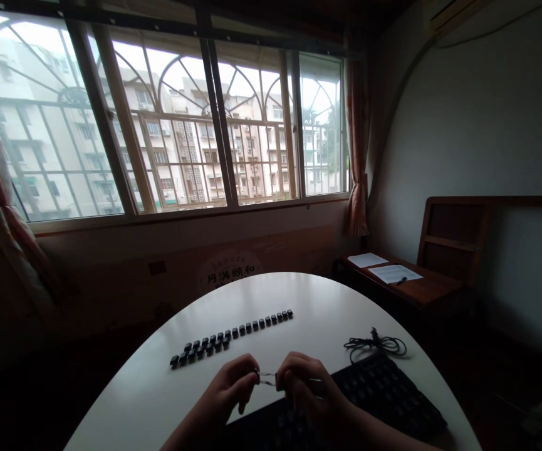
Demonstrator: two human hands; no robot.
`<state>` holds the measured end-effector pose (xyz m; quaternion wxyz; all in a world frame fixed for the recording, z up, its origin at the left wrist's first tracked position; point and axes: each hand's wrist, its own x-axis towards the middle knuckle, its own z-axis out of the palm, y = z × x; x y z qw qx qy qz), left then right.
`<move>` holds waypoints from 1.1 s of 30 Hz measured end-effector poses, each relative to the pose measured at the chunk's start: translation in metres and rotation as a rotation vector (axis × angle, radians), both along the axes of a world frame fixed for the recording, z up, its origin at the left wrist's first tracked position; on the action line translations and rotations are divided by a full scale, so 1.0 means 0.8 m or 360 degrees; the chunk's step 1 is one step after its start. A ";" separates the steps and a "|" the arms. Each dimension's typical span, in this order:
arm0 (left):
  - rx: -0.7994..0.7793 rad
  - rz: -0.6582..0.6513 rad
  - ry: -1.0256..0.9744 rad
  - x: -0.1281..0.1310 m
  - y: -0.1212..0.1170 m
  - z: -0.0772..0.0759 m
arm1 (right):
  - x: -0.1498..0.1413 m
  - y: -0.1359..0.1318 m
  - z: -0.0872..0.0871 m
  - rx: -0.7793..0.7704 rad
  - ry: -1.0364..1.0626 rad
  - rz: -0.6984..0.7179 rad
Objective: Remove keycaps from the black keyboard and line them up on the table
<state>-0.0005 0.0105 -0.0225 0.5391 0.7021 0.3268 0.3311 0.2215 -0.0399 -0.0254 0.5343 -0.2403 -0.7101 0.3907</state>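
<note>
Head view: held a wire tool (278,381) between both hands above a white table (143,401).
Pinched a small dark piece (256,374) at the tool's left end between thumb and finger of the left hand (234,383); gripped the tool itself with the bent fingers of the right hand (307,383). Had the black keyboard (393,394) under and beside the right hand, with its coiled cable (375,342) just beyond, and loose keycaps (249,327) in two rows farther left.

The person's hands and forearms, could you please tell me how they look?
The left hand and the right hand are both ungloved. The visible parts of the forearms are bare, with no sleeve, watch or bracelet showing. I can make out no rings or markings.
</note>
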 end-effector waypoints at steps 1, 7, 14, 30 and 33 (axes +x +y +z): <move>-0.0020 0.0002 -0.0002 0.001 0.000 0.001 | -0.001 0.002 -0.003 -0.0018 0.0037 0.0003; -0.0053 -0.0001 -0.0013 0.001 -0.002 0.003 | -0.006 0.008 -0.017 -0.0147 0.0193 0.0096; -0.0064 -0.0018 -0.0039 -0.002 0.000 0.003 | -0.008 0.013 -0.017 -0.0247 0.0279 0.0183; -0.0010 0.0314 -0.0025 -0.020 -0.008 0.029 | 0.006 0.009 0.008 0.0220 0.0148 -0.0262; 0.0092 0.0130 0.0243 -0.007 -0.013 0.027 | 0.012 0.007 0.017 0.0525 -0.0172 -0.0479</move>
